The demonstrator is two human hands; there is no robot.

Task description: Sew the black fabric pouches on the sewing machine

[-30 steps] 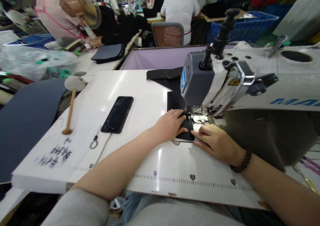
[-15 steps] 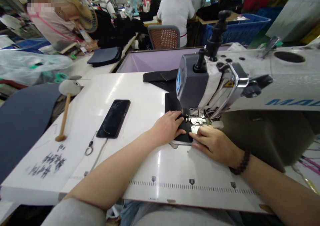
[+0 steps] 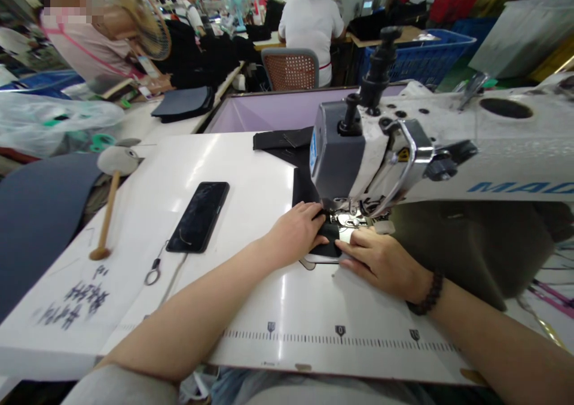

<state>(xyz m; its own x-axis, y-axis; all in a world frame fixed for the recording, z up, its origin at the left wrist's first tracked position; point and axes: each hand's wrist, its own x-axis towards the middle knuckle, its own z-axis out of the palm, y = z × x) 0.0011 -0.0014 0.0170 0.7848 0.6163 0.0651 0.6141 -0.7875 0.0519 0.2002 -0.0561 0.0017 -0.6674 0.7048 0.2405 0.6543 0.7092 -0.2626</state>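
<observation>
Black fabric (image 3: pixel 329 246) lies on the white sewing table, under the needle area of a sewing machine (image 3: pixel 336 148). My left hand (image 3: pixel 298 231) rests flat on this fabric, fingers stretched toward the presser foot and thumb spread below. On the other side, my right hand (image 3: pixel 381 261) lies low beside the metal needle plate (image 3: pixel 352 221). Its index fingertip touches the fabric's right edge, thumb apart from it and the other fingers bent. The machine head hides part of the fabric behind the foot.
A phone (image 3: pixel 200 216) with a ring strap lies left of my left arm. Farther left stands a wooden-handled mallet (image 3: pixel 107 213). Folded black fabric (image 3: pixel 282 139) sits behind the machine head, dark olive material (image 3: pixel 466 249) under its arm. Other people work beyond the purple bin (image 3: pixel 264 112).
The camera view has shifted slightly, so the whole scene sits a little left and lower. Both hands keep nearly the same place on the fabric.
</observation>
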